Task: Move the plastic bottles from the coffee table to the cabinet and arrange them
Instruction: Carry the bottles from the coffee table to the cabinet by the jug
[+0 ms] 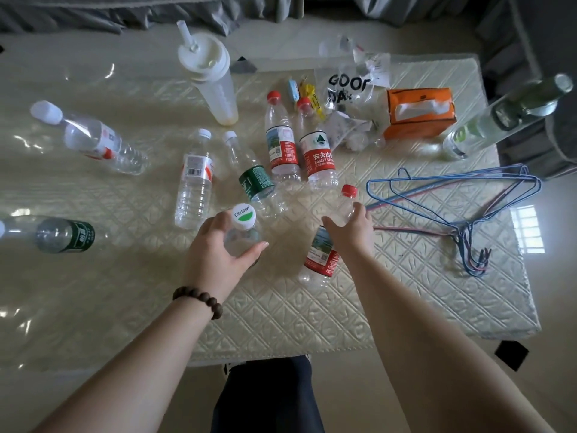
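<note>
Head view — pick-up step: left hand wraps white-capped bottle, right hand clasps red-capped bottle, mid coffee table — lift next.

A coffee table under a cream quilted cover carries several clear plastic bottles: two red-capped bottles side by side near the middle, a green-labelled bottle and a white-capped bottle just left of them, and two more out toward the left edge. Toward the far side stand a lidded tumbler, a clear printed bag and an orange tissue pack. Wire hangers lie in a loose pile on the right.
</note>
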